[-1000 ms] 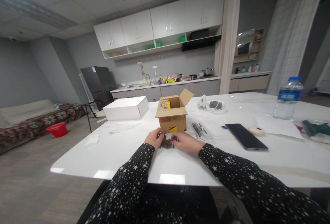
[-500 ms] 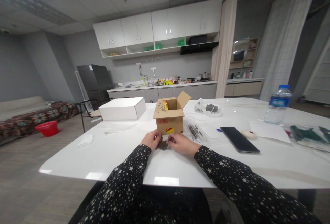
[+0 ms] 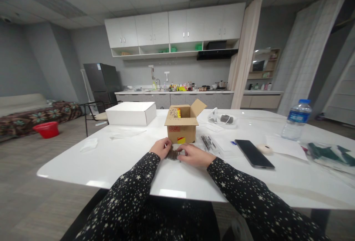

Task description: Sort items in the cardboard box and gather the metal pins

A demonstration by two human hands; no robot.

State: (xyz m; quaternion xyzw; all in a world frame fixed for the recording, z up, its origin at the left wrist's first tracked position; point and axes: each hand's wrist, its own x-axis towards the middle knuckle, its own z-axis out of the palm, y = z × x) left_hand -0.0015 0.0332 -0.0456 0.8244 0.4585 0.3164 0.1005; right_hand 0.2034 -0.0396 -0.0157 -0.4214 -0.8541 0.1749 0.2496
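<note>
1. Left hand [image 3: 161, 148] and right hand [image 3: 194, 155] rest on the white table [image 3: 111, 163], one at either end of a row of small dark metal pieces [image 3: 173, 155]. The pieces are too small to identify; they look like thin pins or clips lying side by side.
2. The row's long axis runs from 9 o'clock to 3 o'clock across the person's front; the single pieces point roughly toward 12 o'clock.
3. From the left fingertips the row lies at 3 o'clock, touching; from the right fingertips it lies at 9 o'clock, touching. Neither hand is clearly nearer: both bracket the row.
4. Fingers of both hands are curled and drawn together, tips pressed against the ends of the row; whether any single piece is pinched cannot be told.
5. The open cardboard box [image 3: 181, 128] stands at 12 o'clock from the row, just beside it.
6. A second scatter of dark pieces [image 3: 208, 143] lies at 2 o'clock from the right hand, near; the black phone [image 3: 253, 153] lies at 3 o'clock, well apart.
</note>
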